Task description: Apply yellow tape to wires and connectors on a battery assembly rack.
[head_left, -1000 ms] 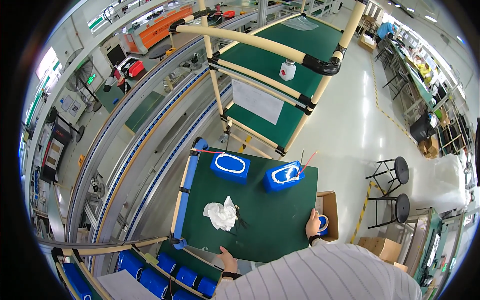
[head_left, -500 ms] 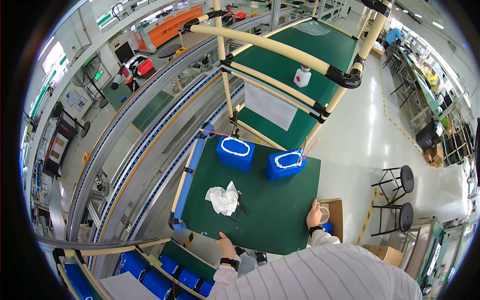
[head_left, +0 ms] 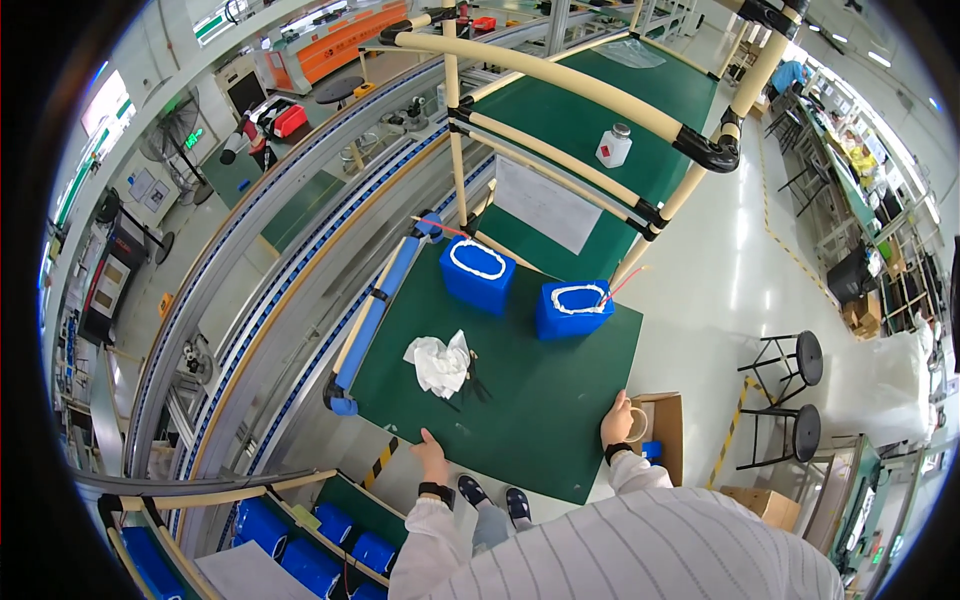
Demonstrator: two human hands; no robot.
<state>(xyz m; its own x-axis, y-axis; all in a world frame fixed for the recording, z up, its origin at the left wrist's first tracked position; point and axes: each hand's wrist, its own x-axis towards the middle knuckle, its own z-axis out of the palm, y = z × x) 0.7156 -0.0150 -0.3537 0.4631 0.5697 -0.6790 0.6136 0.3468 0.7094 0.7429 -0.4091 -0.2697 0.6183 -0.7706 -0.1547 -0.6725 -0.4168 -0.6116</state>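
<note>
Touching the flat, matte dark-green tabletop (head_left: 530,400) at near edge with left hand (head_left: 432,462), at right edge with right hand (head_left: 616,425). Lying between both hands, stretching forward beyond the fingers (head_left: 425,438). Cannot tell if pinching or only resting.

the floor (head_left: 700,290) is pale and smooth, and it reflects the light in bright streaks. a strip of yellow and black tape (head_left: 733,425) is stuck on it, near two black stools (head_left: 809,358) with round seats. farther away, a long workbench (head_left: 832,180) with a green top stands along the right side, and white lamps (head_left: 879,59) shine on the ceiling. at the left, metal rails (head_left: 262,315) cross the room. behind them there are a standing fan (head_left: 172,130), a bright window (head_left: 107,102) in a pale wall (head_left: 150,75) and an orange machine (head_left: 340,55). in the middle stands a rack (head_left: 540,75) of cream tubes with green shelves.
</note>
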